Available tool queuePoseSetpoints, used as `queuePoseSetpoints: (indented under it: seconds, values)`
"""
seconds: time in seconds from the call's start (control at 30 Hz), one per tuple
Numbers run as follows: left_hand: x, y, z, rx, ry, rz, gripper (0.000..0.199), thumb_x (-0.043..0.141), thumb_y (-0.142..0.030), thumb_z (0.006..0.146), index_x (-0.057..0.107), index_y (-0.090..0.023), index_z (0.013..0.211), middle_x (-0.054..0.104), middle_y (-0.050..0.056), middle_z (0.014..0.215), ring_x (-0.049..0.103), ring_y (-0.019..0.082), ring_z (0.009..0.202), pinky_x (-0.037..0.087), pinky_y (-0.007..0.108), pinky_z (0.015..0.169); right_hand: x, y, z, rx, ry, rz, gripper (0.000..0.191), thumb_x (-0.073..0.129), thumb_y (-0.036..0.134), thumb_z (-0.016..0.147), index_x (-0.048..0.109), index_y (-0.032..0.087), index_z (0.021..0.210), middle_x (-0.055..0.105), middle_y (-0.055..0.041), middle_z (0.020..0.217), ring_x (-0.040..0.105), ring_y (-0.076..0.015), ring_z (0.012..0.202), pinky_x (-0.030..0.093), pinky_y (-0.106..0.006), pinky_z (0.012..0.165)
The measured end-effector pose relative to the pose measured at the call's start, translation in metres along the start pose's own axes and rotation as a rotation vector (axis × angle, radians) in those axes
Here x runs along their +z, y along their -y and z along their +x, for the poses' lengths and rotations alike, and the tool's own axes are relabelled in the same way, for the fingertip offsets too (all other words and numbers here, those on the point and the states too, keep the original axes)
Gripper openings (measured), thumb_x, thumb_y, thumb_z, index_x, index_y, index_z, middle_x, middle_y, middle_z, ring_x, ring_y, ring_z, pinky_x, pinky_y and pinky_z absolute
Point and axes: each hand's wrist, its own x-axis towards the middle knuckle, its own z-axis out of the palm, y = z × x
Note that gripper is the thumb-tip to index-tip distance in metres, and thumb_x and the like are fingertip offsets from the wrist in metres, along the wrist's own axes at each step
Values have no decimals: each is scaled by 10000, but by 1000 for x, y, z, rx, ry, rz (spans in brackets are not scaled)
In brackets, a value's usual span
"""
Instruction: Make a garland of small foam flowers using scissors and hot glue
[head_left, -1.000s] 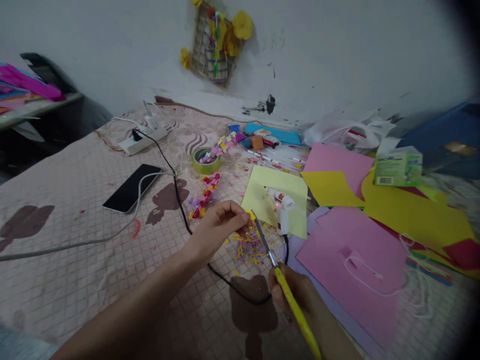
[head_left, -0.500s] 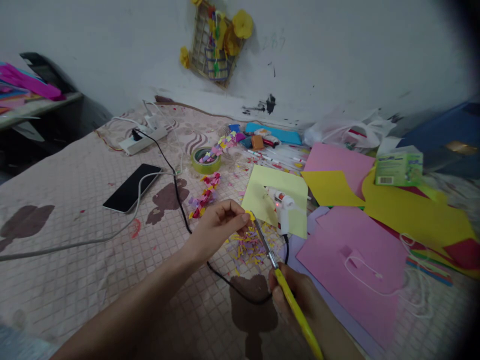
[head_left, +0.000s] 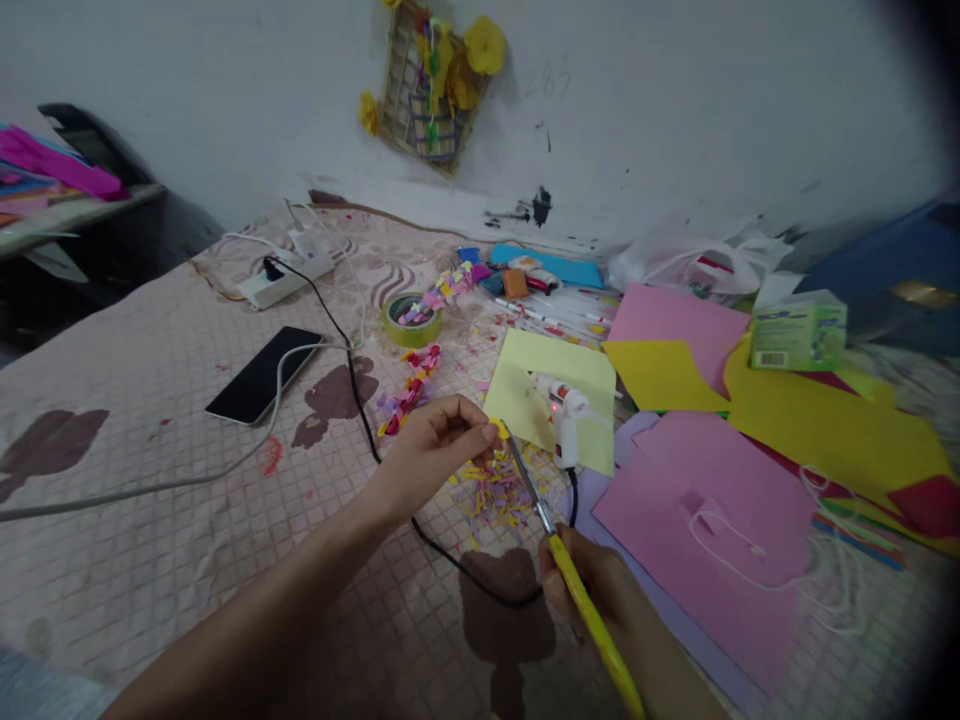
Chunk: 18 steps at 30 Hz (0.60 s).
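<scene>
My left hand (head_left: 435, 450) pinches a small yellow piece (head_left: 499, 429), paper or foam, between thumb and fingertips. Closed around the yellow handle of a pair of scissors (head_left: 594, 615), my right hand (head_left: 600, 575) angles the blades up and left. The blade tips meet the yellow piece beside my left thumb; whether they are parted I cannot tell. Below both hands lies a heap of thin yellow and purple clippings (head_left: 502, 495). A white glue gun (head_left: 568, 425), its red light lit, rests on a pale yellow sheet (head_left: 517, 365) just beyond the hands.
Left of the hands are a phone (head_left: 264, 375) and a power strip (head_left: 281, 287). A black cord (head_left: 352, 370) loops below my arms. Adhesive tape (head_left: 411, 325) and strings of small flowers (head_left: 412, 390) lie ahead. Pink sheets (head_left: 712, 510) and a green box (head_left: 799, 335) sit right.
Almost nothing differs. Both hands stay in place, with only a very slight shift of the yellow piece at the blade tips.
</scene>
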Motion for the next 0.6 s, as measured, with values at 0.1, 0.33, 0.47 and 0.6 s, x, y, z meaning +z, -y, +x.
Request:
queuePoseSetpoints:
  seconds: [0.1,0.33,0.47,0.6]
  values:
    - [0,0,0,-3,6,-2,173,654,-277,757,563,-139,704,614,-4,639,548,78,567,459,214,579,0,-2,2,-1,9,-9,213,567,380,737,511,204,631,460,35,480,448,-117,452,321,-211,403]
    - [0,-1,-1,5,-11,20,163,642,-274,757,568,-137,712,601,-4,637,541,79,576,447,215,583,1,-9,6,-11,29,6,268,562,404,750,490,203,589,467,29,485,452,-108,439,304,-201,391]
    - [-3,-4,0,3,18,62,150,637,-262,756,568,-134,719,597,-4,649,541,79,586,445,212,580,4,-18,7,-22,15,26,276,565,410,751,496,202,582,481,24,493,459,-111,445,318,-203,394]
    - [-6,-4,1,19,67,88,152,621,-258,765,556,-130,714,588,-7,638,535,76,580,442,210,572,9,-18,5,1,-14,-1,249,560,401,748,508,198,614,475,26,504,451,-110,455,325,-210,419]
